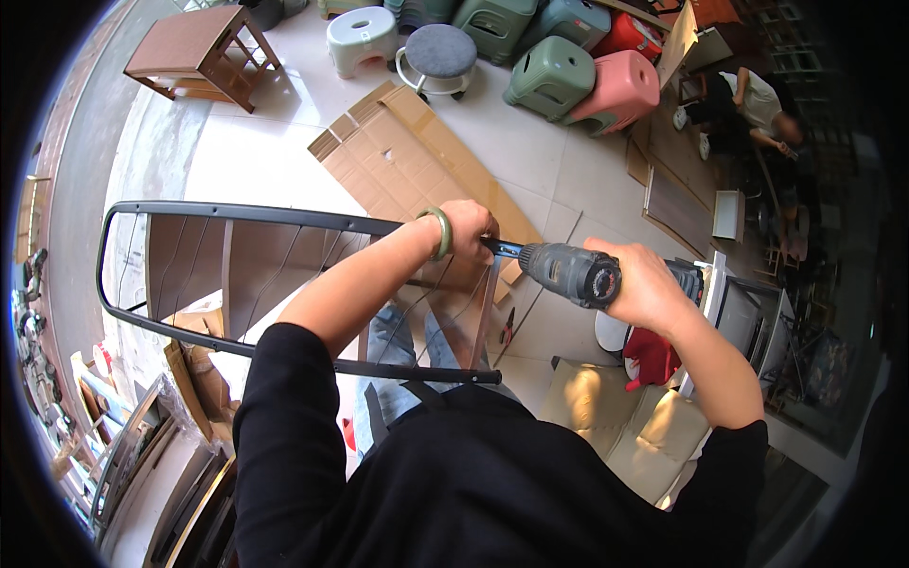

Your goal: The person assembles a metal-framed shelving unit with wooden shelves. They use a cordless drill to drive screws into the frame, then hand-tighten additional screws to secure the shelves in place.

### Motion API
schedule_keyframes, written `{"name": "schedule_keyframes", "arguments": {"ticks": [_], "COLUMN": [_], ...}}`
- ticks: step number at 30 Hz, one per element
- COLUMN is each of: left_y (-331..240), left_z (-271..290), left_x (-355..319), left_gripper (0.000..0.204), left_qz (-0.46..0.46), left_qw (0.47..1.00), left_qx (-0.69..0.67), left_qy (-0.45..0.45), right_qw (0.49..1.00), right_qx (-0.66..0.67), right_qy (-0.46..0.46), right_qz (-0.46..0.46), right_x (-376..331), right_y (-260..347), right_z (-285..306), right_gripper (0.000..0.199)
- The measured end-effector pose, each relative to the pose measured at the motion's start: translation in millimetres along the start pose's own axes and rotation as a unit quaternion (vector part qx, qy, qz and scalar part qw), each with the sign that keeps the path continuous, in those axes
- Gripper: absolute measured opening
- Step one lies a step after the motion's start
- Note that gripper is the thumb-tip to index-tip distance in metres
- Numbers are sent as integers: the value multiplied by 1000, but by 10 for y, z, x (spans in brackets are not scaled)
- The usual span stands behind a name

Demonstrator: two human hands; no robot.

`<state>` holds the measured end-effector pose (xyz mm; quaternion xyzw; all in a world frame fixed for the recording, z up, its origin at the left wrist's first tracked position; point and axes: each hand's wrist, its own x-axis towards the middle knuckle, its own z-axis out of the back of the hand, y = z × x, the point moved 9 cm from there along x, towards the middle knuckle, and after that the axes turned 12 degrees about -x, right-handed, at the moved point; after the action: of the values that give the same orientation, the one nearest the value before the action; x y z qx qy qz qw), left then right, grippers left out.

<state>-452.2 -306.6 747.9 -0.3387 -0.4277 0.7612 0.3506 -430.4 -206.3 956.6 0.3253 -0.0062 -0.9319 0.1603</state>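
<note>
My right hand is wrapped round a dark cordless drill, which lies sideways with its chuck pointing left. At the drill's tip, my left hand is closed on the end of a black metal frame; whether its fingers also pinch a screw is hidden. A green bangle circles the left wrist. The frame is long with rounded corners and thin wavy bars, and stretches to the left in front of me. Brown wooden shelf boards stand inside it, above my legs.
Flattened cardboard lies on the tiled floor ahead. Plastic stools and a round grey stool stand beyond it. Pliers lie near a beige cushioned seat at right. A person sits at the far right.
</note>
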Motion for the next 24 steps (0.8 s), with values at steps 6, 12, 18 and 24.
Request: {"name": "schedule_keyframes", "arguments": {"ticks": [6, 12, 18, 24], "left_y": [4, 558, 235, 138], "left_z": [868, 561, -56, -138], "left_x": [-979, -2702, -3163, -2664], "left_gripper": [28, 21, 25, 26], "left_qz": [24, 37, -9, -4], "left_qw": [921, 505, 443, 477], "left_qx": [-67, -685, -730, -752], "left_qy": [-382, -525, -520, -454], "right_qw": [990, 970, 946, 930], "right_qx": [82, 182, 206, 274], "right_qy": [-103, -140, -127, -163], "right_qz": [48, 84, 216, 183], "right_x": [-495, -695, -645, -761], "right_y": [0, -138, 348, 667], "right_z": [375, 320, 113, 112], "right_gripper": [31, 72, 39, 33]}}
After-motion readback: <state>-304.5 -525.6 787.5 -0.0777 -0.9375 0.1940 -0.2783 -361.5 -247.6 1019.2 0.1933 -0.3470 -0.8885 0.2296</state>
